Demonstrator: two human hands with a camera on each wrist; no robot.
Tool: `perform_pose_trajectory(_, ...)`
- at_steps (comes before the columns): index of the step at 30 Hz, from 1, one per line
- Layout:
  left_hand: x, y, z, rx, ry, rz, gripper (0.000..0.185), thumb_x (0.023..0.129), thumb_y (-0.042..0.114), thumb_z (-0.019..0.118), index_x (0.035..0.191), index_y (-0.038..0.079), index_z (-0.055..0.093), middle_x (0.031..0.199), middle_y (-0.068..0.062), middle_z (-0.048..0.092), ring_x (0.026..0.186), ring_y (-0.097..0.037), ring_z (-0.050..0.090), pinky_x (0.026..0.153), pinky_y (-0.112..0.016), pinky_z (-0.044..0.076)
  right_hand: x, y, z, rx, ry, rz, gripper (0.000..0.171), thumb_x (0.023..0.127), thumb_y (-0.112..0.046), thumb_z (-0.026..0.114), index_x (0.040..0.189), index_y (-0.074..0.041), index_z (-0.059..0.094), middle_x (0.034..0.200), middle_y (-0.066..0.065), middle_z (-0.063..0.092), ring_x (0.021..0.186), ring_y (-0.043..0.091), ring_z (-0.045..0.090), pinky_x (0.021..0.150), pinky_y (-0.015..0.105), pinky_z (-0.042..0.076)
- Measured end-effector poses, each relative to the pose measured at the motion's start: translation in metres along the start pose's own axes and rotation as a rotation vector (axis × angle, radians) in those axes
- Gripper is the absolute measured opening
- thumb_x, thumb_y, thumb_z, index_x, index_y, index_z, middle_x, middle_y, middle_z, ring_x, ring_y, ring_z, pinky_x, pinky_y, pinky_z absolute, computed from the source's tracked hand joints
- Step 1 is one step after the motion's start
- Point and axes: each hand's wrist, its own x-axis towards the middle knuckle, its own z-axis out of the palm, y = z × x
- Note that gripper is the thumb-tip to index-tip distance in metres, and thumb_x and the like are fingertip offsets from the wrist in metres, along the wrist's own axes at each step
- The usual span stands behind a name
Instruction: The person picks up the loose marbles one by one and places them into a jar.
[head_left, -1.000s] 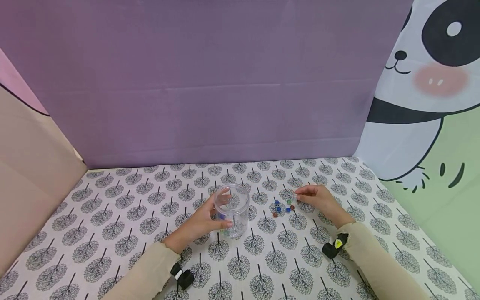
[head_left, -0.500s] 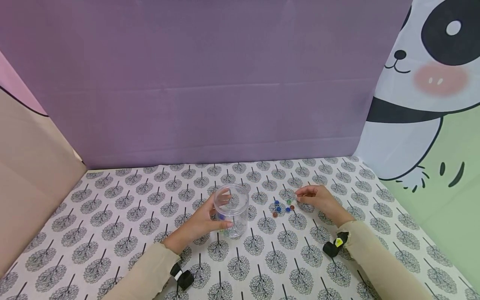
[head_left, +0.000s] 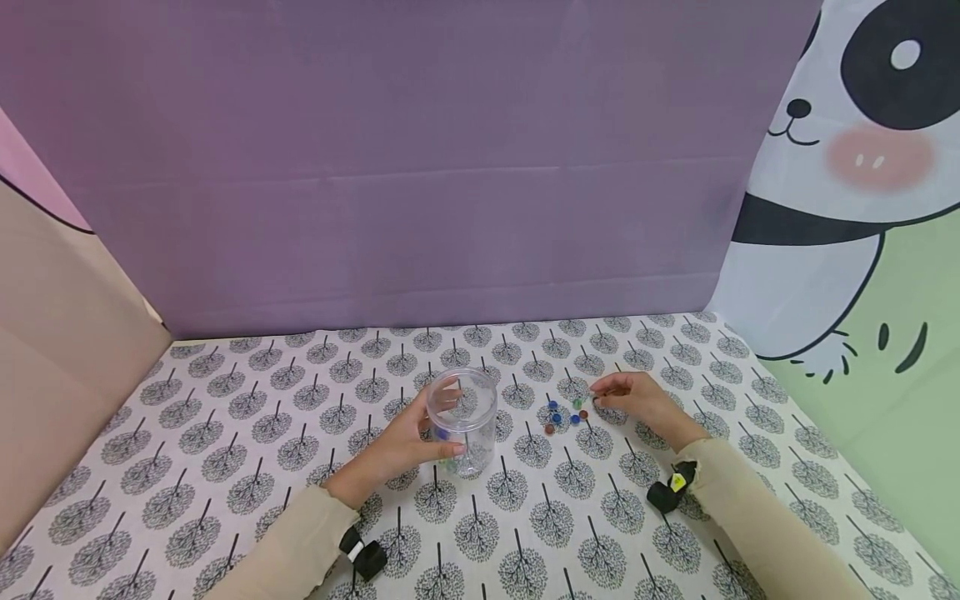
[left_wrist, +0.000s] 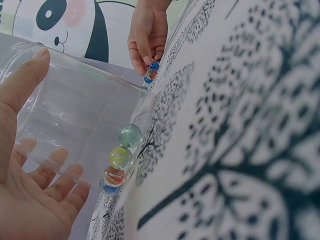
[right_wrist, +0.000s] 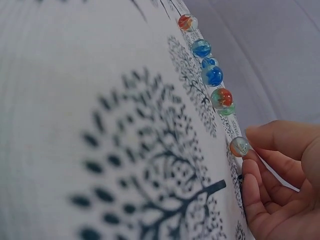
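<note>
A clear plastic jar [head_left: 463, 419] stands upright on the tree-patterned cloth [head_left: 225, 433], and my left hand [head_left: 408, 442] grips its side. Through the jar wall [left_wrist: 75, 115] several glass marbles [left_wrist: 120, 157] lie on its bottom. To the jar's right a small cluster of loose marbles [head_left: 564, 413] lies on the cloth. My right hand [head_left: 626, 393] rests just right of them, fingers curled, fingertips touching a pale marble [right_wrist: 239, 146]. More marbles [right_wrist: 210, 75] lie in a row beyond it.
A purple backdrop [head_left: 420, 167] closes the back of the table and a panda-print panel [head_left: 847, 183] the right side. A beige panel [head_left: 60, 350] stands at the left. Wrist cameras [head_left: 667, 492] sit on both sleeves.
</note>
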Motion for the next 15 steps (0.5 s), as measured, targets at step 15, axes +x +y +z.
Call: perform_pose_trajectory(15, -0.0012, 0.0018, -0.0003, -0.01, -0.009, 0.001, 0.093, 0.074, 0.016, 0.078, 0.149, 0.025, 0.023, 0.149, -0.012, 0.034, 0.127, -0.045, 0.04, 0.102, -0.06, 0.034, 0.0, 0.0006, 0.0002, -0.012, -0.025, -0.035, 0.026, 0.084, -0.008, 0.068, 0.108, 0.0, 0.065, 0.094, 0.004, 0.065, 0.084, 0.014, 0.058, 0.075, 0.028, 0.049)
